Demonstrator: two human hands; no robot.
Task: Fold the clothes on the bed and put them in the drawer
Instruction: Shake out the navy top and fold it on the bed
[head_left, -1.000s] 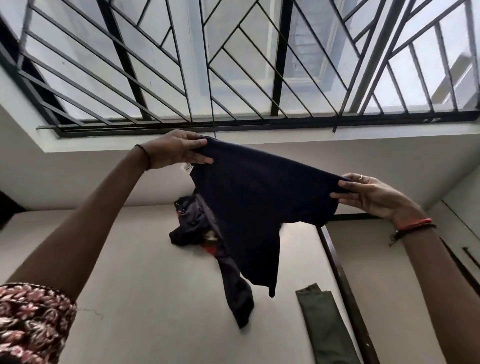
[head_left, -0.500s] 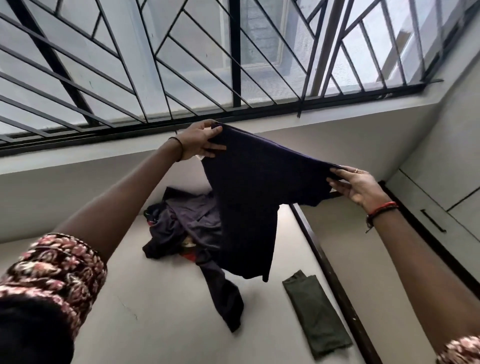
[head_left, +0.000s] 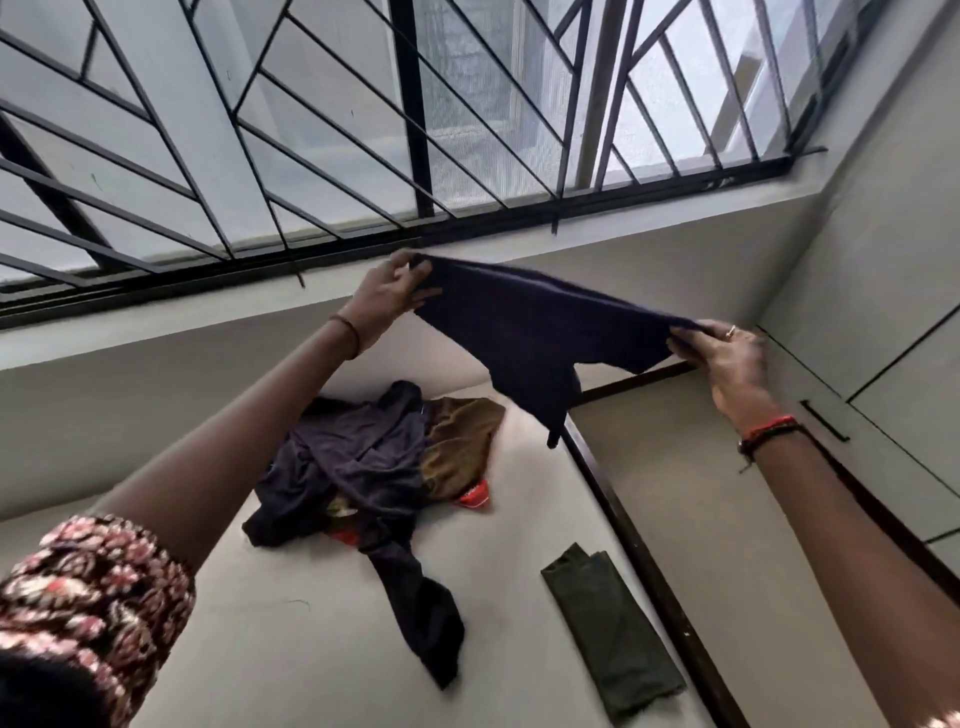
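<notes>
I hold a dark navy garment (head_left: 535, 343) stretched in the air above the bed. My left hand (head_left: 387, 293) pinches its left corner and my right hand (head_left: 727, 364) pinches its right corner. Its lower part hangs down to a point. Below it, on the pale bed (head_left: 291, 649), lies a heap of unfolded clothes (head_left: 363, 467): dark purple pieces, a brown one and something red. A folded dark green garment (head_left: 608, 629) lies flat near the bed's right edge.
A dark wooden bed frame (head_left: 639, 561) runs along the right side, with floor (head_left: 727, 519) beyond it. White cabinet fronts with a dark handle (head_left: 826, 421) stand at the far right. A barred window (head_left: 415, 130) fills the wall behind the bed.
The view has swung left, so the cabinet fronts show more. Both hands have lifted the navy garment higher and pulled it flatter, which uncovers the brown piece in the heap.
</notes>
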